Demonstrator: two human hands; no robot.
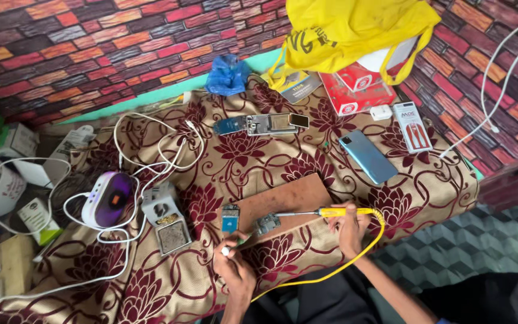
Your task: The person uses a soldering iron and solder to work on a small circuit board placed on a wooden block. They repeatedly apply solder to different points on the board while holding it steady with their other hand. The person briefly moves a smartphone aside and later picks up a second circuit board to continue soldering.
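Two hands busy: our right hand (350, 231) grips yellow iron (331, 212), tip at board (266, 224); left hand (234, 270) pinches white tool (225, 251).

A: What the left hand (235, 273) pinches is too small to tell, only a pale tip shows.

B: The small board (267, 224) by the iron's tip shows no detail. The yellow bag (349, 30) runs off the top edge and hides part of the red boxes (355, 90).

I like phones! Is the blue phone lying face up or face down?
Face down: the blue phone shows its back, with the camera lenses at its upper corner.
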